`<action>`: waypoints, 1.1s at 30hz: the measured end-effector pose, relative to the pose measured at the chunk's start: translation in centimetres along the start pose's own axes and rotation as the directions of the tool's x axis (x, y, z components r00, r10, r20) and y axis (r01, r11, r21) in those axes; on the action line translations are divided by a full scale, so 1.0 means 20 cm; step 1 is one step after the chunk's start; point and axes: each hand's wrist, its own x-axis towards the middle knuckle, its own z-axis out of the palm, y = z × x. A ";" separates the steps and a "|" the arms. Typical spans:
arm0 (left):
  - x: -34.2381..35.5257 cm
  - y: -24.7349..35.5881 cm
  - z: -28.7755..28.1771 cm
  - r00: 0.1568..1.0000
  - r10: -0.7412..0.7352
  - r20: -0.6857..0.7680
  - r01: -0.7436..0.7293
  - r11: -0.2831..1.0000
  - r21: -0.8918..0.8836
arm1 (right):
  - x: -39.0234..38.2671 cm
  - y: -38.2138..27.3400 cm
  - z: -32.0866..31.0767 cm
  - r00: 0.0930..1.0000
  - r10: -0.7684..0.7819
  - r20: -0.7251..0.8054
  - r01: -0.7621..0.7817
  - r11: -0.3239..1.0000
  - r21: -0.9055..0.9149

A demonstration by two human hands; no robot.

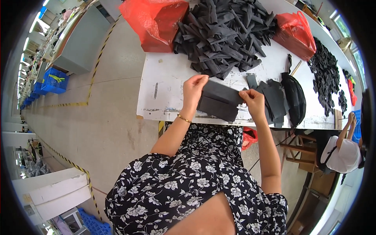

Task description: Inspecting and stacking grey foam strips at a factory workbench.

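Between my two hands a black fabric strip is stretched just above the table. My left hand pinches its left end, and my right hand pinches the right end between thumb and fingers. Under it, near the table's front edge, lies another flat black fabric piece. Right of my right hand rests a loose stack of dark fabric pieces. Beyond my hands rises a large heap of black fabric strips.
Red plastic bags stand on the white table, either side of the heap. A black pouch-like bag lies to the right, with a second black pile beyond. Another person sits at far right. Blue crates stand left.
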 end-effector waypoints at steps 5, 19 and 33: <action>0.39 -0.08 -0.19 0.920 0.155 -0.359 -0.138 0.988 0.075 | -0.03 0.09 -0.02 0.990 -0.111 -0.083 0.071 0.924 -0.377; 0.55 0.05 0.23 0.716 0.688 0.114 -0.528 0.429 0.733 | -0.07 0.42 -0.28 0.980 -0.187 0.065 0.089 0.123 -0.988; 0.77 0.00 0.15 0.986 0.165 0.023 -0.128 0.660 0.740 | -0.01 0.41 -0.22 0.860 -0.237 0.452 0.448 -0.074 -0.891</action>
